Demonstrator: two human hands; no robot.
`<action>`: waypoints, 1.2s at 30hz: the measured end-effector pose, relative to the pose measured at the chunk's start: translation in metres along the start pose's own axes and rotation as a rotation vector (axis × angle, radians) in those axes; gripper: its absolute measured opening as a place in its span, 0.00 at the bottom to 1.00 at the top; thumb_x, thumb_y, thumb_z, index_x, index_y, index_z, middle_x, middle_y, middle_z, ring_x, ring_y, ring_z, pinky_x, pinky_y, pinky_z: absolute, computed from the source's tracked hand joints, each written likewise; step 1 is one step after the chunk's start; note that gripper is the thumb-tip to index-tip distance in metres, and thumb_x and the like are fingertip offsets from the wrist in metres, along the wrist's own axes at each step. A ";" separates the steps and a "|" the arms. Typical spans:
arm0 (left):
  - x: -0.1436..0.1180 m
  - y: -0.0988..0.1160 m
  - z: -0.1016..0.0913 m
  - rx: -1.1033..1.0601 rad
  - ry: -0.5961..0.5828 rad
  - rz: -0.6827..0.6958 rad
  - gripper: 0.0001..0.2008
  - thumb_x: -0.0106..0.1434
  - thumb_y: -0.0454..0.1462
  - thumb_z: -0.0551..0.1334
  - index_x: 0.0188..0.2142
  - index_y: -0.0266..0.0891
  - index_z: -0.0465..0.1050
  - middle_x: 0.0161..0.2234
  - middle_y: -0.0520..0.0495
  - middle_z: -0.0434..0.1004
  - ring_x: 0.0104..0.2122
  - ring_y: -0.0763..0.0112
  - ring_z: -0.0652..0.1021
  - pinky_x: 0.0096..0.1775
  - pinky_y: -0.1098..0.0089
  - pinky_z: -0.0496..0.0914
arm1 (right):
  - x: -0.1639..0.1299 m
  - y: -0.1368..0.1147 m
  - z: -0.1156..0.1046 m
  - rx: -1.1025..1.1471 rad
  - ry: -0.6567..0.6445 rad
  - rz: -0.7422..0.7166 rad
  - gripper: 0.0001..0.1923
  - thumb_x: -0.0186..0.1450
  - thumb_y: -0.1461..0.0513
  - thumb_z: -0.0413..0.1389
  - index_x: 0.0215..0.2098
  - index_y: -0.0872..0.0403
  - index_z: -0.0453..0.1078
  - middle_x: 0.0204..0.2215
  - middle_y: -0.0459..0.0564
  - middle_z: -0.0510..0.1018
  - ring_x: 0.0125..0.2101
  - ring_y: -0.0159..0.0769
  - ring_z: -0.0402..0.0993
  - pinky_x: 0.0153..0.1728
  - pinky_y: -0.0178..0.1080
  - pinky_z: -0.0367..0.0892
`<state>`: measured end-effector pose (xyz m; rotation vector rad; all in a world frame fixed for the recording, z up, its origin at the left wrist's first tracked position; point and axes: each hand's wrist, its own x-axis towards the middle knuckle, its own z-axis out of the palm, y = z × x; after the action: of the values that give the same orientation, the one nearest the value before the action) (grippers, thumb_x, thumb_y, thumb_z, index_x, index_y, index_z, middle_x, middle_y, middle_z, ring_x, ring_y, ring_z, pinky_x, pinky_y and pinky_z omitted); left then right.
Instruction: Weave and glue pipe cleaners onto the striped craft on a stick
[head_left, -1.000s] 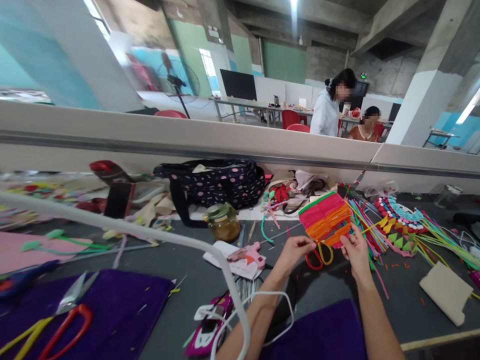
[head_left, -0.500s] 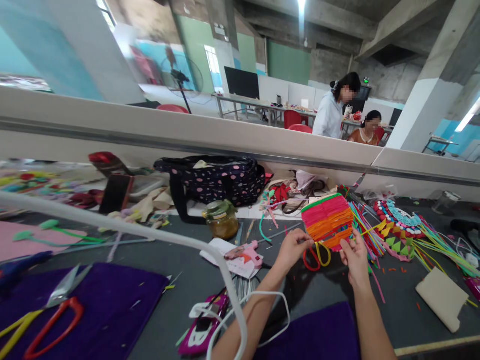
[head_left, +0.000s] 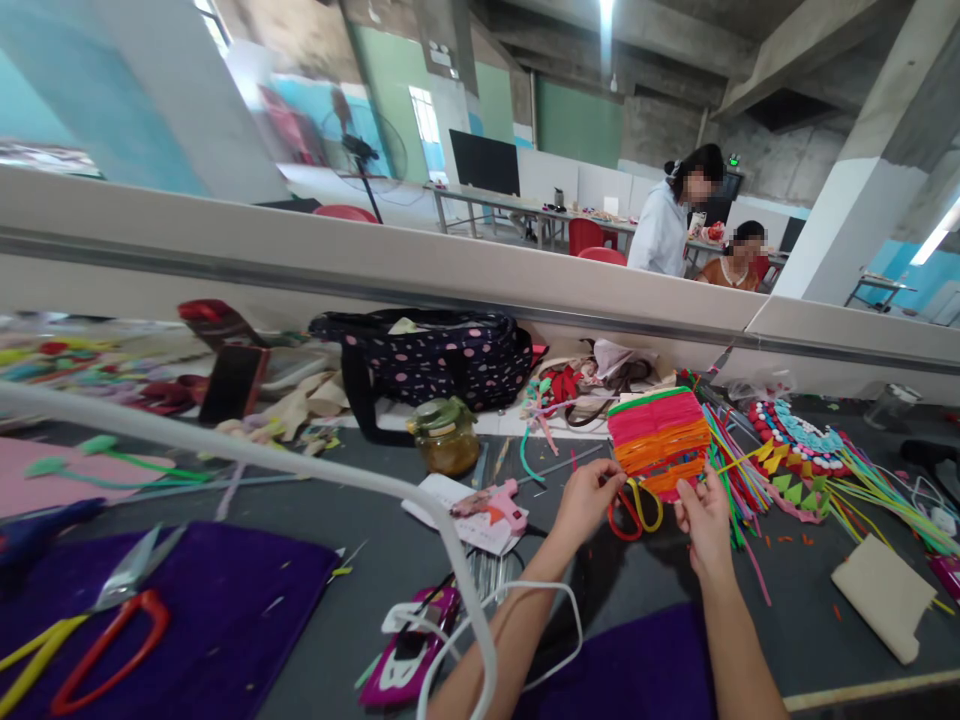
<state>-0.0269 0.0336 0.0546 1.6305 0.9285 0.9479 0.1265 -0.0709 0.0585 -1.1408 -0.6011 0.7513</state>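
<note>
striped panel (head_left: 660, 432) is pinched by both hands (head_left: 586, 502) (head_left: 706, 516), forearms (head_left: 739, 622) slanting inward

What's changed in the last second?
The striped panel has turned slightly clockwise in view, its top edge now closer to level. Nothing was taken hold of or let go: the left hand and right hand still hold it. The lidded jar and open scissors stayed put; the view itself shifted slightly.

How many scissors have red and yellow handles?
2: one pair open on the leftmost purple cloth; another pair beside the left hand, blades hidden. Others may be hidden.
</note>
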 end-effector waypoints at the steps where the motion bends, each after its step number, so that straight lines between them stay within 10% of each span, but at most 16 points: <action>1: 0.000 -0.002 0.001 -0.027 -0.003 -0.006 0.09 0.54 0.42 0.63 0.28 0.39 0.77 0.18 0.53 0.74 0.17 0.72 0.70 0.24 0.72 0.63 | 0.000 0.002 0.000 0.000 0.005 0.000 0.29 0.55 0.52 0.65 0.51 0.47 0.62 0.21 0.34 0.61 0.14 0.21 0.59 0.11 0.24 0.49; 14: -0.006 -0.031 0.014 -0.231 0.075 -0.021 0.15 0.50 0.47 0.67 0.25 0.35 0.75 0.24 0.50 0.72 0.24 0.72 0.70 0.29 0.71 0.63 | -0.006 0.029 -0.005 -0.049 -0.024 0.025 0.20 0.56 0.51 0.63 0.39 0.51 0.62 0.21 0.35 0.67 0.13 0.20 0.60 0.09 0.23 0.51; 27: -0.034 -0.062 0.031 -0.050 -0.008 -0.004 0.13 0.55 0.45 0.62 0.22 0.38 0.72 0.24 0.52 0.67 0.25 0.71 0.68 0.30 0.70 0.61 | -0.053 0.070 -0.038 -0.097 -0.010 0.164 0.23 0.56 0.49 0.63 0.40 0.52 0.61 0.24 0.40 0.75 0.16 0.27 0.70 0.14 0.28 0.66; 36: -0.051 -0.090 0.044 0.072 0.059 -0.026 0.11 0.56 0.42 0.59 0.21 0.39 0.69 0.24 0.52 0.65 0.26 0.69 0.67 0.31 0.69 0.61 | -0.055 0.096 -0.047 -0.158 0.026 0.154 0.22 0.55 0.49 0.62 0.38 0.51 0.60 0.20 0.36 0.71 0.13 0.25 0.65 0.10 0.26 0.60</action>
<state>-0.0186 -0.0096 -0.0494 1.6545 1.0326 0.9585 0.1065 -0.1192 -0.0500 -1.3520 -0.5628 0.8302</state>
